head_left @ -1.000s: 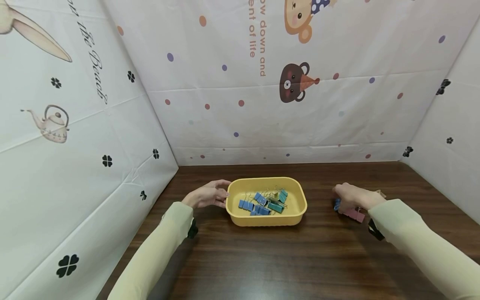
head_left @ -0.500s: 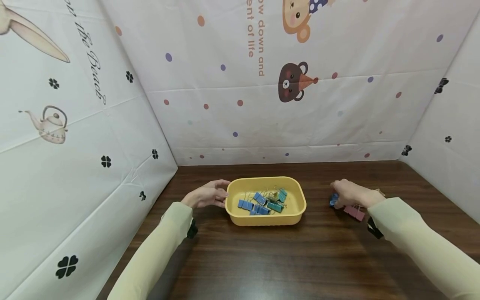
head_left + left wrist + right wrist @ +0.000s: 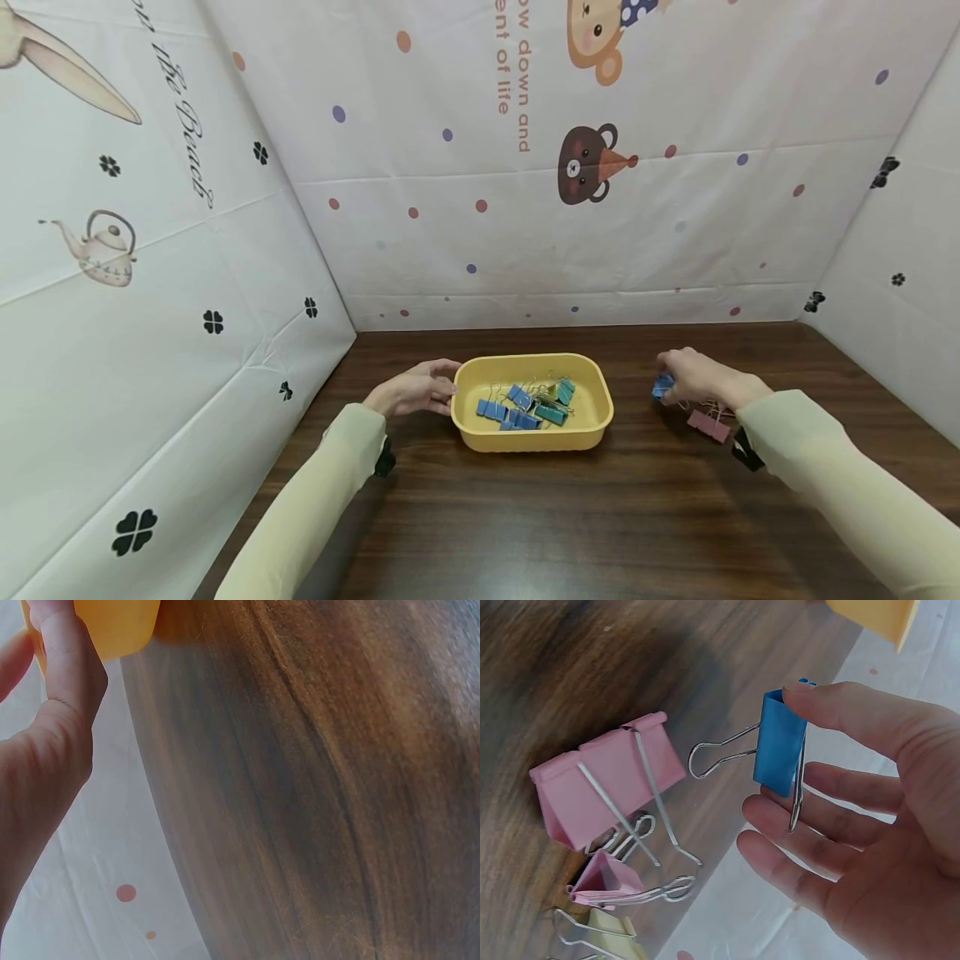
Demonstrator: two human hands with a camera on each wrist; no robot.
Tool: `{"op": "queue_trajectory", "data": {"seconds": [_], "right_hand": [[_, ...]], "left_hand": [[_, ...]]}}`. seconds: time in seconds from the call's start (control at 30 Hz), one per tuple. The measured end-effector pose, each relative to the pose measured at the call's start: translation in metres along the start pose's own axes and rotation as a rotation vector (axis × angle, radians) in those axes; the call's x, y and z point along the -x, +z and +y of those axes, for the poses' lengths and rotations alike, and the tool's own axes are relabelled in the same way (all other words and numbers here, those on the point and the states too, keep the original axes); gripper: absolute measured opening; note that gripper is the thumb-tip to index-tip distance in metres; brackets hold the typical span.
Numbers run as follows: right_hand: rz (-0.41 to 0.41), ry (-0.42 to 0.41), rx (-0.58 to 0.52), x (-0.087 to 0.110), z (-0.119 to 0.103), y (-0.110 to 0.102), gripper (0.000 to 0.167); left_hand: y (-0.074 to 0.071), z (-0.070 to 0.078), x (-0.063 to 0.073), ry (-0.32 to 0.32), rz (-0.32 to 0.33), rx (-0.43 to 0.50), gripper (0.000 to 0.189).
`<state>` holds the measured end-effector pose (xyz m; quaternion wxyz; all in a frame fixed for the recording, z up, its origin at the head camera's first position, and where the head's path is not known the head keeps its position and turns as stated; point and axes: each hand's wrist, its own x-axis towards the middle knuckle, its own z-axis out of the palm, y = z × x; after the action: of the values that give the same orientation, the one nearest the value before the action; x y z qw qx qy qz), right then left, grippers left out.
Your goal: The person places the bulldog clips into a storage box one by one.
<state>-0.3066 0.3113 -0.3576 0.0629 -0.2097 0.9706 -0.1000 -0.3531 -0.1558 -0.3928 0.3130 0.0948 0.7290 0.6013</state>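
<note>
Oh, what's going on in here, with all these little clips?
A person is handling paper clips at a brown table. The right-hand grip holds a blue clip, beyond the right side of a yellow tray. The left-hand grip touches the tray's other end. Blue clips and green clips lie inside it; pink clips and a yellow clip remain outside.

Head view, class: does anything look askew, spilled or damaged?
The printed bear on the back sheet looks odd: it lies sideways, hat pointing right, and the lettering beside it runs downward. A pink clip lies outside the yellow tray near the right hand, but nothing looks plainly damaged.
</note>
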Motion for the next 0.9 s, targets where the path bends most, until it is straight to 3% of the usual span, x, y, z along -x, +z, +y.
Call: {"op": "queue_trajectory", "data": {"seconds": [0.37,0.67,0.9], "right_hand": [[0.010,0.027,-0.033,-0.007,-0.017,-0.017,0.048],[0.048,-0.035,-0.034,-0.016,-0.034,-0.026,0.046],[0.035,-0.026,-0.065,-0.026,-0.048,-0.032,0.045]], "left_hand": [[0.000,0.002,0.001,0.000,-0.012,0.007,0.059],[0.000,0.001,0.001,-0.010,-0.002,0.000,0.059],[0.000,0.001,0.001,-0.007,0.002,-0.006,0.060]]}}
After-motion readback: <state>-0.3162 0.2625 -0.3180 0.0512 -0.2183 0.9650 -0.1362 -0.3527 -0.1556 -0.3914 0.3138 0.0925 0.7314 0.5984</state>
